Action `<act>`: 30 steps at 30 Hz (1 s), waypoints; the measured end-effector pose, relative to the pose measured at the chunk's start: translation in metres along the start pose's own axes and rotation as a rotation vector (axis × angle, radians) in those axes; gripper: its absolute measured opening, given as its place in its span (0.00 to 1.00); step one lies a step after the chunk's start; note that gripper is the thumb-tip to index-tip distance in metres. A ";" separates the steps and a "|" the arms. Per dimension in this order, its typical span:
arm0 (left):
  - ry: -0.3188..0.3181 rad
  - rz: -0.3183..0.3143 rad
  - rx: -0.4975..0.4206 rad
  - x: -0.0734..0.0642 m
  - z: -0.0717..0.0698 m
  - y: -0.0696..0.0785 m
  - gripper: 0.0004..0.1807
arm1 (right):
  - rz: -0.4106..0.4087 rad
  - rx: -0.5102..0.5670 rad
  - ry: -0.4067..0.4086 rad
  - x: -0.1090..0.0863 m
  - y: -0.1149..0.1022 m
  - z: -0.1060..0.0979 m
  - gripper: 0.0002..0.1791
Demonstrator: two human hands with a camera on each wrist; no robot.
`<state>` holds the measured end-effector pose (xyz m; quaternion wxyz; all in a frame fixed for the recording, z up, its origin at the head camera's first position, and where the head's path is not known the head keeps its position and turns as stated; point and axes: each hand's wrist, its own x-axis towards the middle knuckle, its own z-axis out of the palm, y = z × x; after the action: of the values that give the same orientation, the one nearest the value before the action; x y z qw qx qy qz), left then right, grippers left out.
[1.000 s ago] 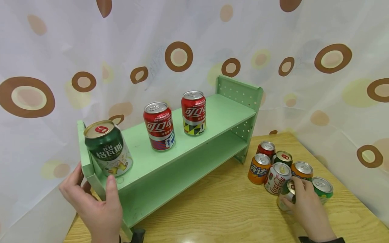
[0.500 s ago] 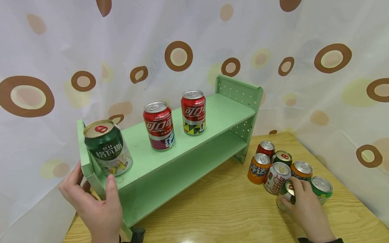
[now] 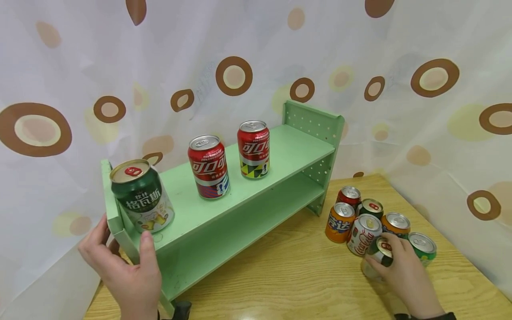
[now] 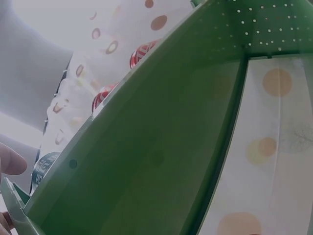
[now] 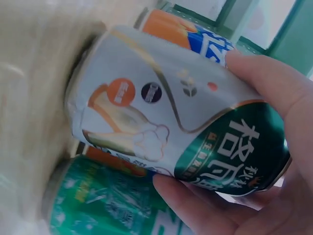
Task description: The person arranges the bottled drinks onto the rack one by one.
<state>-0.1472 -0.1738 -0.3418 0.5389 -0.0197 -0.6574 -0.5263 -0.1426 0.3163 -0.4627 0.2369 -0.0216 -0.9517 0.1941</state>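
Note:
My right hand grips a green-and-white kvass can near its top, thumb on one side and fingers on the other. In the head view this can stands low over the table, tilted a little, in front of a white Coca-Cola can and beside a green can. My left hand holds the left end panel of a green two-tier shelf, thumb at the front and fingers behind. Just above that thumb, a similar kvass can stands on the top tier.
Two red cola cans stand along the top tier. Orange soda cans, a red can and a dark green can cluster on the wooden table. A patterned sheet hangs behind.
The kvass can in my right hand has shifted slightly left and tilted, and its red tab shows more. My left hand and the shelf stay in place.

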 end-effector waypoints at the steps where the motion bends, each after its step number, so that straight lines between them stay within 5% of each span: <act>1: 0.000 -0.002 0.001 0.000 0.000 0.000 0.36 | 0.011 0.004 -0.011 0.001 -0.001 -0.001 0.42; 8: -0.002 -0.004 0.010 -0.001 0.000 0.001 0.36 | 0.040 -0.007 -0.097 0.020 -0.010 -0.020 0.42; 20: 0.004 0.011 -0.006 0.000 0.000 -0.001 0.36 | -0.065 -0.011 -0.067 0.057 -0.026 -0.061 0.41; 30: 0.006 0.007 0.003 -0.001 0.000 -0.001 0.36 | -0.036 -0.024 -0.096 0.092 -0.048 -0.086 0.45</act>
<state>-0.1477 -0.1742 -0.3432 0.5428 -0.0198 -0.6564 -0.5236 -0.1824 0.3150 -0.3339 0.1943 0.0021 -0.9644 0.1792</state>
